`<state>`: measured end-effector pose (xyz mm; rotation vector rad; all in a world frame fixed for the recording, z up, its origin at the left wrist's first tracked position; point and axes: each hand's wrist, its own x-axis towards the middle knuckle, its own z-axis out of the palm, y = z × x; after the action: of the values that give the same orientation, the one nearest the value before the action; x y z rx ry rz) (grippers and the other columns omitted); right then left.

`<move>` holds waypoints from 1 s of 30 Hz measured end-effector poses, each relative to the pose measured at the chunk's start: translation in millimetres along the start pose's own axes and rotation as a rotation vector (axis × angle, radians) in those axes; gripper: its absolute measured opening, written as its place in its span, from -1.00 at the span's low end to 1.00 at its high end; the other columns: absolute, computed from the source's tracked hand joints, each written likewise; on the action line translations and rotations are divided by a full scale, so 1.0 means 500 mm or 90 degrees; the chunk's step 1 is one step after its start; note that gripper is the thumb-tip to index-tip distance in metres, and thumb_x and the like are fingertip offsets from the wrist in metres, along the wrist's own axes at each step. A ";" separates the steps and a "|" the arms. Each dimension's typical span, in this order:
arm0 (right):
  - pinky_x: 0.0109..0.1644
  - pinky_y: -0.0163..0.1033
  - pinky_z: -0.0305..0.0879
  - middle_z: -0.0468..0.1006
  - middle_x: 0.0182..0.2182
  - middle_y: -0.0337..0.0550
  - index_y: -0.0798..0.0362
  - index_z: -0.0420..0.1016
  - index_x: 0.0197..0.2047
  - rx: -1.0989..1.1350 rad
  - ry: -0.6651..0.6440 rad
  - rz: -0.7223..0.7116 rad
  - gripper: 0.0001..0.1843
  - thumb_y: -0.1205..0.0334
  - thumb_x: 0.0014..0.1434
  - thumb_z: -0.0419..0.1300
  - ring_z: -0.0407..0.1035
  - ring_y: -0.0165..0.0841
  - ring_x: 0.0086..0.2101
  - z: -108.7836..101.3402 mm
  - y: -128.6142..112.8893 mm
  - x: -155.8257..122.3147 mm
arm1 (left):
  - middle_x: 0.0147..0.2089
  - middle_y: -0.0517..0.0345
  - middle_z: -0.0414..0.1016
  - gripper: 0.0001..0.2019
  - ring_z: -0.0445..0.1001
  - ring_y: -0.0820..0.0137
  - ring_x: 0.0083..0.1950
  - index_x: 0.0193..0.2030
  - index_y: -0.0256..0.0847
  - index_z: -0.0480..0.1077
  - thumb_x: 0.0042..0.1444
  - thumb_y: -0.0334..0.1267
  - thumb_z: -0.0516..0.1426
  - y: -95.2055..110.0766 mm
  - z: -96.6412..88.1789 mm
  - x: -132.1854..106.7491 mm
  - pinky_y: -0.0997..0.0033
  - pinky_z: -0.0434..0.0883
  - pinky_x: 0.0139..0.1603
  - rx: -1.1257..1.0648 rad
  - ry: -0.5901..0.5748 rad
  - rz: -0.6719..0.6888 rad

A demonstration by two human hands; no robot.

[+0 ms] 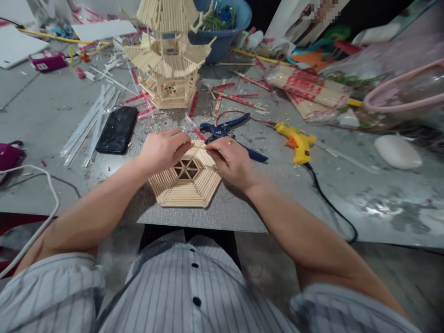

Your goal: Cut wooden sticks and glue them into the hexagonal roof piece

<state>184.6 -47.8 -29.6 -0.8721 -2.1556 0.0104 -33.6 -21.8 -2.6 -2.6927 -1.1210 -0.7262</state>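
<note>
A flat hexagonal roof piece (187,180) made of thin wooden sticks lies on the grey table near its front edge, with an open hexagon in its middle. My left hand (162,150) rests on its far left part, fingers curled and pinched on a stick at the far edge. My right hand (233,160) is closed on the far right edge, fingertips meeting the left hand's. Behind stands a tall stick pagoda model (169,60).
Blue-handled cutters (225,132) lie just beyond my hands. A yellow glue gun (297,142) with a black cord is to the right. A black phone (117,129) and clear glue sticks (88,125) lie left. Chopstick packs (308,88) and a blue bowl (225,27) sit further back.
</note>
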 end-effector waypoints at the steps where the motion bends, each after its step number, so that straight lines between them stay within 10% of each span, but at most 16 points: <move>1: -0.20 -0.20 0.31 0.55 -0.34 -0.17 -0.03 0.35 -0.21 0.003 0.024 -0.021 -0.86 0.25 0.34 -0.02 0.42 -0.34 -0.29 0.003 0.001 -0.001 | -0.28 0.06 0.58 -0.63 0.49 0.45 -0.35 -0.21 -0.20 0.51 0.30 -0.10 -0.08 0.000 0.002 0.000 0.46 0.24 -0.44 -0.010 0.015 0.025; 9: -0.23 -0.20 0.32 0.56 -0.35 -0.18 -0.02 0.39 -0.23 0.016 0.035 -0.045 -0.78 0.17 0.35 -0.05 0.43 -0.35 -0.31 0.007 -0.012 0.005 | -0.34 0.10 0.55 -0.63 0.47 0.43 -0.33 -0.34 -0.17 0.53 0.29 -0.09 -0.04 0.025 0.010 0.003 0.47 0.21 -0.46 0.037 0.024 0.110; 18: 0.01 0.03 0.28 0.53 -0.18 0.05 0.03 0.49 -0.21 -0.175 -0.074 0.299 -0.81 0.16 0.18 0.11 0.40 -0.11 -0.11 -0.042 0.092 -0.014 | -0.32 0.10 0.56 -0.77 0.45 0.43 -0.34 -0.21 -0.22 0.52 0.16 -0.25 0.05 -0.020 0.011 0.012 0.42 0.31 -0.29 -0.084 0.052 -0.169; 24: -0.07 -0.01 0.29 0.53 -0.16 0.07 0.11 0.52 -0.14 -0.306 -0.259 0.420 -0.71 0.11 0.17 0.15 0.40 -0.08 -0.12 -0.047 0.094 -0.017 | -0.38 0.12 0.54 -0.81 0.40 0.47 -0.39 -0.28 -0.24 0.50 0.11 -0.29 0.06 -0.019 0.010 0.012 0.44 0.27 -0.33 -0.119 0.057 -0.189; 30: -0.09 -0.03 0.30 0.54 -0.16 0.11 0.15 0.49 -0.06 -0.336 -0.256 0.467 -0.68 0.15 0.22 0.09 0.42 -0.08 -0.13 -0.042 0.081 -0.005 | -0.43 0.18 0.49 -0.88 0.30 0.53 -0.48 -0.34 -0.23 0.45 0.07 -0.30 0.09 -0.022 0.012 0.011 0.47 0.22 -0.42 -0.188 0.100 -0.223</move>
<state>223.7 -23.9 -28.1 -2.0806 -2.0898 -0.0177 -35.7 -8.6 -6.1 -2.6267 -1.5732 -1.2232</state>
